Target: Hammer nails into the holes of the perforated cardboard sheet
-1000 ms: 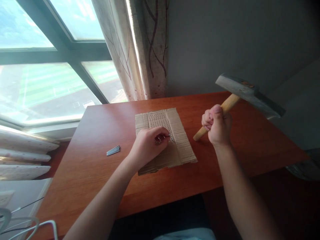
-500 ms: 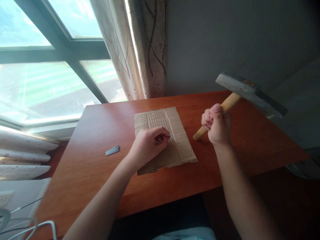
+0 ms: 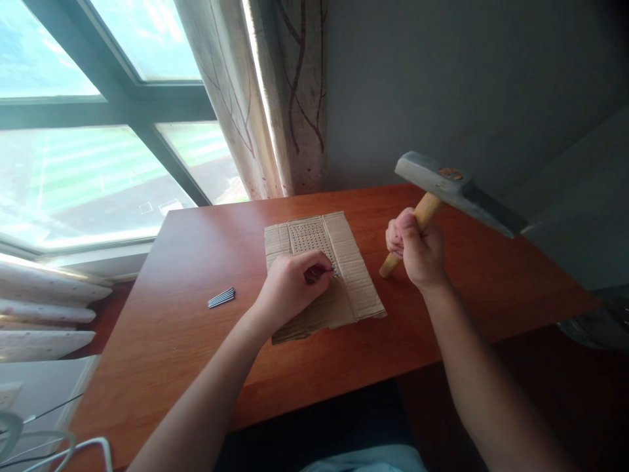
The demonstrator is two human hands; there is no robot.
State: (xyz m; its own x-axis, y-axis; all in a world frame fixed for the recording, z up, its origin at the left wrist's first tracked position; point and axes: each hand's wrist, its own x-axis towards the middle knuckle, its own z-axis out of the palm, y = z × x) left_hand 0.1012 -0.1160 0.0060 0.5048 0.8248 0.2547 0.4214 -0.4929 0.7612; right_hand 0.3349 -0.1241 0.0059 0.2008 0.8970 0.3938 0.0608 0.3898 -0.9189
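1. Cardboard sheet (image 3: 356,288) lies flat on the wooden desk (image 3: 187,262), its far half peppered with small holes.
2. Left hand (image 3: 287,288) rests on the sheet, fingertips pinched on a thin nail (image 3: 330,269) at the edge of the holed patch.
3. Right hand (image 3: 417,252) is fisted round the handle of a hammer (image 3: 445,180), its head raised well right of the nail.
4. Risk, as judged: the fingertips sit right at the nail, so an off-line blow would catch them or bend the nail.
5. Unclear: the fingers hide the nail's tip and lean. Spare nails (image 3: 221,297) lie to the left, count unreadable.
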